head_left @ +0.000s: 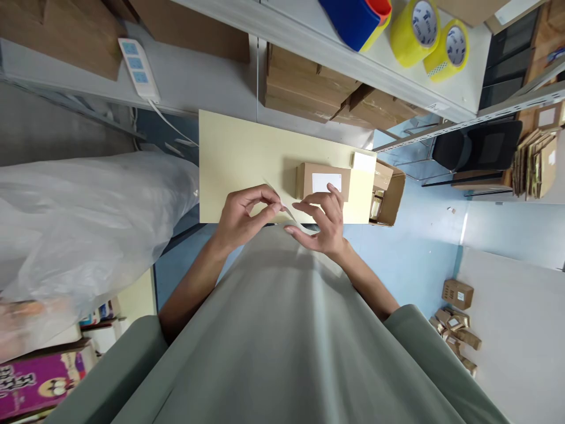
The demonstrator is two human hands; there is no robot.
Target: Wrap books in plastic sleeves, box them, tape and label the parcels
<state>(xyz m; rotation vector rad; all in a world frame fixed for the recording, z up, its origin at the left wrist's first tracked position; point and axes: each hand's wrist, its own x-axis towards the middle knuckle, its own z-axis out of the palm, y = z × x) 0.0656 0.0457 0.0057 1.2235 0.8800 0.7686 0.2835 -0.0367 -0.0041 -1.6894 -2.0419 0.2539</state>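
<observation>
Pinching, head view: the left hand (245, 218) nips a thin pale strip (290, 214) between thumb and forefinger, above the near edge of the counter (238, 153).
Strip: it slants from the left fingertips toward the right hand (325, 221), curling close to the right thumb at the counter's near edge.
Right hand: thumb and fingers stand apart, fingers bent, beside the strip; whether they touch it I cannot tell.
Cardboard box (324, 168): lies in the right half of the counter, just beyond the right hand, a white label (324, 181) on its upper face.
Far right corner: a small white stack (364, 161) rests there.
Right edge: an open carton (397, 203) stands just beside it, with smaller boxes inside.
Shelf (472, 88): beyond the counter's far edge and higher up, it bears two yellow tape rolls (404, 41) near its right end and a blue object (351, 23) to their left.
Left edge: a large translucent plastic bag (88, 218) bulges near it; a white power strip (140, 73) lies farther off, its cord running toward the counter's far left corner.
Floor (415, 247): blue, with a black chair (479, 150) well to the right.
</observation>
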